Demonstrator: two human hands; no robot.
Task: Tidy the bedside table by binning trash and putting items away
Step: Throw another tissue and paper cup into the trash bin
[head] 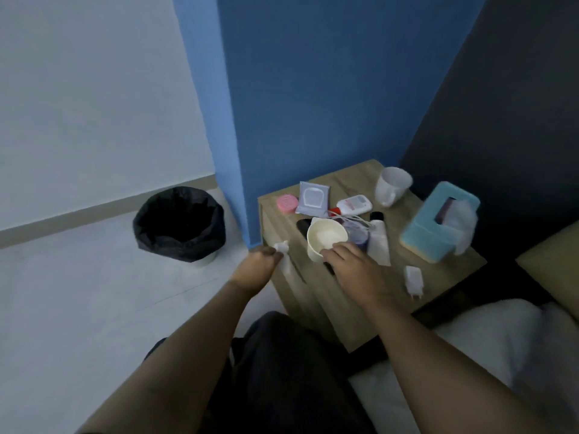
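Left hand (255,264) is closed on a crumpled white scrap (282,247) at the surface (438,277) edge nearest the bin (180,225). Right hand (351,264) grips the paper cup (326,238). Risk: the cup tips against the cable (351,219) tangled just behind it, or the scrap falls short of the bin.

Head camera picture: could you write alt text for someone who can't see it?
Seen from above, a person's right hand grips a cream paper cup on a cluttered wooden bedside table while the left hand pinches a scrap of white tissue at the table's edge. A black-lined bin stands on the floor to the left.
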